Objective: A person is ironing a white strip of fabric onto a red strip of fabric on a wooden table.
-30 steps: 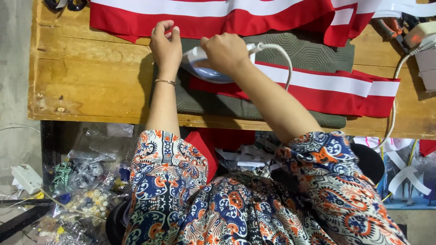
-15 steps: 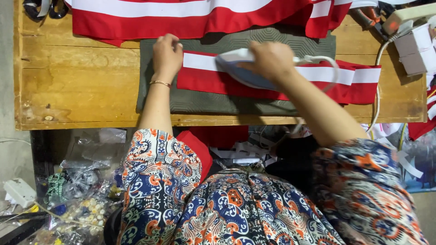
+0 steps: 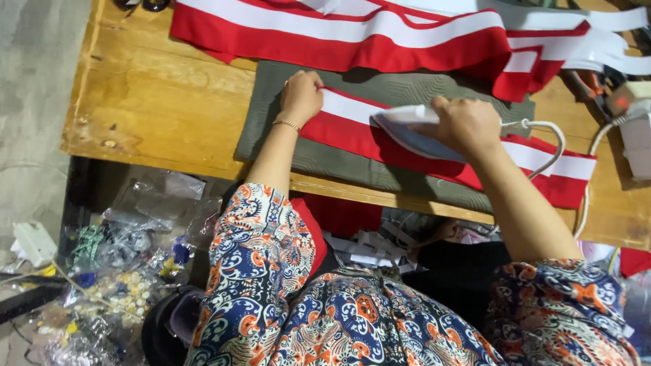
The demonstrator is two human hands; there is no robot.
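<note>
Your left hand (image 3: 300, 96) pinches the striped strip (image 3: 352, 122) at nine o'clock of the iron (image 3: 413, 132) your right hand (image 3: 468, 124) grips (scorched fingers likely, I judge).

The cloth strip (image 3: 352, 129) on the grey-green mat (image 3: 271, 129) is red with a white band, as is the pile of cloth (image 3: 339, 34) behind it. The iron (image 3: 413, 132) is white and pale blue with a white cord (image 3: 553, 132). The table (image 3: 142, 102) is yellow-brown wood, and the sleeves (image 3: 261, 257) carry a blue, orange and white swirl pattern.
</note>
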